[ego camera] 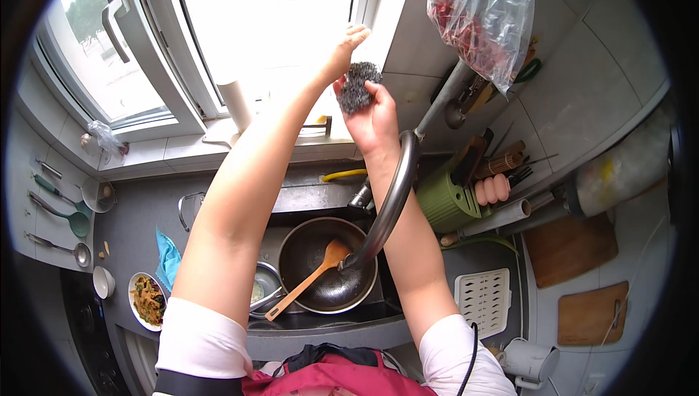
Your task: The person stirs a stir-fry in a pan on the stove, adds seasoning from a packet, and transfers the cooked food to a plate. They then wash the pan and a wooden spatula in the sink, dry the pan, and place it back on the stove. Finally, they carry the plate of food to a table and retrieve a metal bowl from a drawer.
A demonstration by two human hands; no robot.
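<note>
Both arms reach over the sink towards the window sill. My right hand (374,117) holds a dark grey scouring pad (359,87) between thumb and fingers, palm turned up. My left hand (345,53) is just above and left of the pad, fingers stretched out and close together; whether it touches the pad cannot be told. Below, in the sink, sits a dark wok (349,292) with a wooden spatula (311,278) lying across it, its handle over the rim. A smaller metal pan (264,281) is left of the wok, partly behind my left forearm.
The curved metal faucet (401,188) arches beside my right forearm. A green knife holder (445,205) and white drain rack (483,298) stand right. A plastic bag of dried chillies (480,25) hangs upper right. A dish of food (147,300) and blue cloth (167,257) lie left.
</note>
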